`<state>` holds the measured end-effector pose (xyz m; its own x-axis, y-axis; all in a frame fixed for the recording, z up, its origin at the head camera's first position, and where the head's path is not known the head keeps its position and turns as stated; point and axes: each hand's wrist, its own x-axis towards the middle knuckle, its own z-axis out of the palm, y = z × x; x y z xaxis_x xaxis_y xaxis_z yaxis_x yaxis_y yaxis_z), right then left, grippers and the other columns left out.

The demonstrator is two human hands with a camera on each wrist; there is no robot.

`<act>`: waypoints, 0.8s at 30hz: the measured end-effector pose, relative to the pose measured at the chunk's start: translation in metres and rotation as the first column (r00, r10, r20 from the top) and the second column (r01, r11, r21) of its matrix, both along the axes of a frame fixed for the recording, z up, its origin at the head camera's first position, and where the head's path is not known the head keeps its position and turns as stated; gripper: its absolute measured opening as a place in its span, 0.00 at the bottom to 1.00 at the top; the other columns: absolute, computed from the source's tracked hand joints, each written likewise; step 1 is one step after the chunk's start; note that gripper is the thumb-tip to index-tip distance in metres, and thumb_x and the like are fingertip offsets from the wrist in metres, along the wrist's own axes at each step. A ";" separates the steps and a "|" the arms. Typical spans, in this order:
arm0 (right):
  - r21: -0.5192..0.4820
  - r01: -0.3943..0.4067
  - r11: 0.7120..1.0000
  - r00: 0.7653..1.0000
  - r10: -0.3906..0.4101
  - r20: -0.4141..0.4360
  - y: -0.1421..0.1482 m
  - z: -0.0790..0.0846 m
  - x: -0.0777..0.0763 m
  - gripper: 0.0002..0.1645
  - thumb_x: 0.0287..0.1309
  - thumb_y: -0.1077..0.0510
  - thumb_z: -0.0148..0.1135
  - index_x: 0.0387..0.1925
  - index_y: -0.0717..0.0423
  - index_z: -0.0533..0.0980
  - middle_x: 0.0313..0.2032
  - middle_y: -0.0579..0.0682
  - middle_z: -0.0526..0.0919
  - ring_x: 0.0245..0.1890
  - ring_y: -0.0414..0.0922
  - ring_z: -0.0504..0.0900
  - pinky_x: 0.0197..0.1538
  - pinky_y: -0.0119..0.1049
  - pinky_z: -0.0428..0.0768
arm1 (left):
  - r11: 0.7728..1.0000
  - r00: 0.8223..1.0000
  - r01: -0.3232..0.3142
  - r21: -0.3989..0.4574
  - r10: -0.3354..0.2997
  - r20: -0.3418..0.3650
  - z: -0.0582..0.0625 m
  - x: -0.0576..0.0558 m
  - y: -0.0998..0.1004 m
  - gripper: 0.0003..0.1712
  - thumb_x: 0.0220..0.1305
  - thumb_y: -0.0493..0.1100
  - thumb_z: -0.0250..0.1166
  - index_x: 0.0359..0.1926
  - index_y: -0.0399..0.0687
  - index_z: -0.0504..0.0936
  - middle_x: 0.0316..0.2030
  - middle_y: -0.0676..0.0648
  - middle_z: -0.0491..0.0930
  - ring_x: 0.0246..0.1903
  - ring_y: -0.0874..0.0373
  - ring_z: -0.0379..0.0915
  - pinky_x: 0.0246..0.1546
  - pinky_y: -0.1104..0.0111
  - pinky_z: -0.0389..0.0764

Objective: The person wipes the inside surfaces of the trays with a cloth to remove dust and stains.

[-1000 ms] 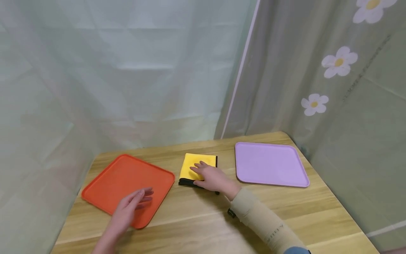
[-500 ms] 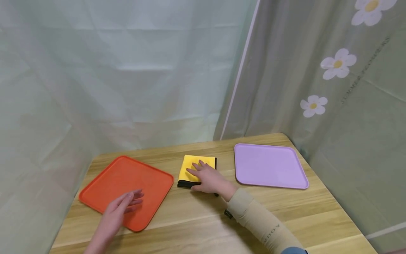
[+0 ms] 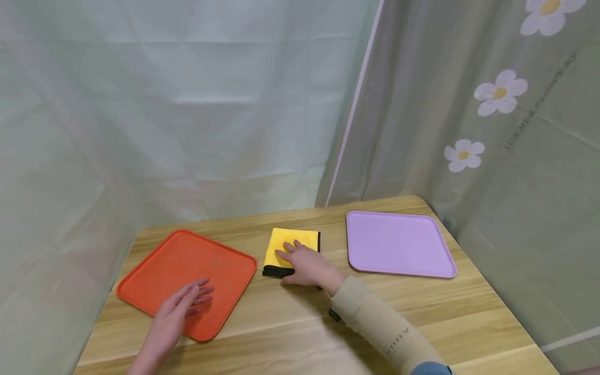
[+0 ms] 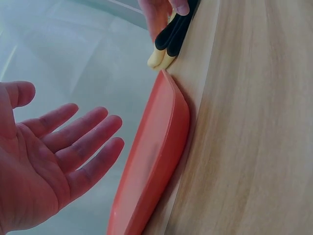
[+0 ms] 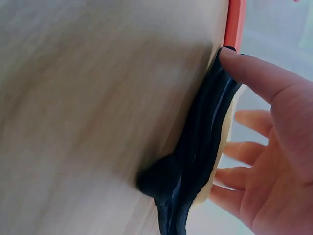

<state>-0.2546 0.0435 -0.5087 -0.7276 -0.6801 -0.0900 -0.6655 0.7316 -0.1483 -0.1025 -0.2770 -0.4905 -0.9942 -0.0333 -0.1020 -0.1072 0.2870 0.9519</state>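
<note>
A folded yellow cloth with black trim lies on the table between two trays. My right hand rests over its near right part, fingers spread and fairly straight. In the right wrist view the thumb touches the black edge of the cloth, and the fingertips meet its yellow top face. My left hand hovers above the near part of the orange-red tray, holding nothing. Its palm and loosely extended fingers face sideways in the left wrist view, apart from the tray.
A purple tray lies at the right rear of the wooden table. Pale curtains hang close behind and along the sides. A small dark object shows beside the right sleeve.
My left hand has shifted slightly to the left over the orange-red tray. The right hand has settled a little lower and to the left on the cloth, which stays folded in place.
</note>
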 end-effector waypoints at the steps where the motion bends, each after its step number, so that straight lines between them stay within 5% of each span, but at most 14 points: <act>1: 0.005 0.003 1.000 1.000 -0.003 -0.004 -0.001 -0.001 0.000 0.50 0.65 0.34 0.74 0.81 0.43 0.66 0.79 0.58 0.65 0.78 0.64 0.63 0.75 0.51 0.71 | 1.000 1.000 0.000 0.002 0.000 -0.001 0.000 0.000 0.000 0.34 0.89 0.57 0.44 0.77 0.35 0.69 0.65 0.34 0.80 0.55 0.61 0.84 0.51 0.64 0.86; 24: 0.082 0.026 0.996 0.998 -0.030 0.054 -0.008 0.002 -0.002 0.50 0.64 0.34 0.74 0.82 0.38 0.66 0.79 0.58 0.66 0.77 0.64 0.66 0.69 0.50 0.77 | 1.000 0.998 -0.016 0.019 0.015 0.056 -0.001 -0.001 -0.003 0.36 0.88 0.60 0.44 0.79 0.38 0.67 0.65 0.36 0.81 0.54 0.61 0.84 0.51 0.65 0.85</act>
